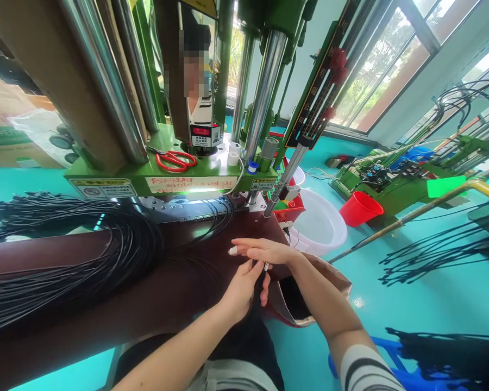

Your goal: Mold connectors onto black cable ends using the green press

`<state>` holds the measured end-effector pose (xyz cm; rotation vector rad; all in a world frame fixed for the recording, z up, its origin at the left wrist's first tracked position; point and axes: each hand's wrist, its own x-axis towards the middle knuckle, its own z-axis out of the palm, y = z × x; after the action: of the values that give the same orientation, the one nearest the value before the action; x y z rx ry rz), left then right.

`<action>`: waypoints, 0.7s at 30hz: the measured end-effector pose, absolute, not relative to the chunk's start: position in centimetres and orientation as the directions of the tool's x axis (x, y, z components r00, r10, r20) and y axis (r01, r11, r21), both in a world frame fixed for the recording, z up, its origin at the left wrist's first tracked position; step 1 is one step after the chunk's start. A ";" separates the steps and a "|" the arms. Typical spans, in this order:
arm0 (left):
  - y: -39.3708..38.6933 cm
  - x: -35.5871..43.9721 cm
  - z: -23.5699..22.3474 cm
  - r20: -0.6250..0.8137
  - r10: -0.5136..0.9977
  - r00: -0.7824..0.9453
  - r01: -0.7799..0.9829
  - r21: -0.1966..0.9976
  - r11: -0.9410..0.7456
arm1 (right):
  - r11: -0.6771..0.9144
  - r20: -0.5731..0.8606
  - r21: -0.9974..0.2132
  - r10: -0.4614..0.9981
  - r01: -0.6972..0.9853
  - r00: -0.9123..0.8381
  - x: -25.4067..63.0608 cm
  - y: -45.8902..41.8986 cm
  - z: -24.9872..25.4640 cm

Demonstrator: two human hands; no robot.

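Note:
My left hand [242, 290] is closed near the table's front edge, thumb up. A small dark piece with a pale, shiny end [266, 266] shows between its fingers; its kind I cannot make out. My right hand [271, 251] lies just above, palm down, with fingers stretched out to the left and a white covering on one fingertip. The two hands overlap, so part of the left fingers is hidden. Left of them a thick bundle of black cables [138, 239] curves over the brown table [179, 293]. Several cable ends [218, 214] run into the machine's lower plate [175, 209].
A green press [138, 182] stands in front, with red-handled scissors [175, 160] on its ledge. Right of my hands are a lined carton [342, 279], a white tub [321, 222] and a red bucket [361, 209]. More black cables [452, 353] hang at the lower right.

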<state>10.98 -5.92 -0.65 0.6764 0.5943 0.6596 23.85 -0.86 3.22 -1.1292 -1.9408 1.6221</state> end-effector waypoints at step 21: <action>-2.5 8.2 -2.3 -0.372 0.719 0.587 -0.528 0.497 0.688 | 0.241 -0.088 -0.128 0.963 0.962 -0.253 22.4 8.5 -1.3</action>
<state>8.21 -2.49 -2.33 0.3538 0.5883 0.7447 22.41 8.48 -1.31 -1.9145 -2.4679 0.2442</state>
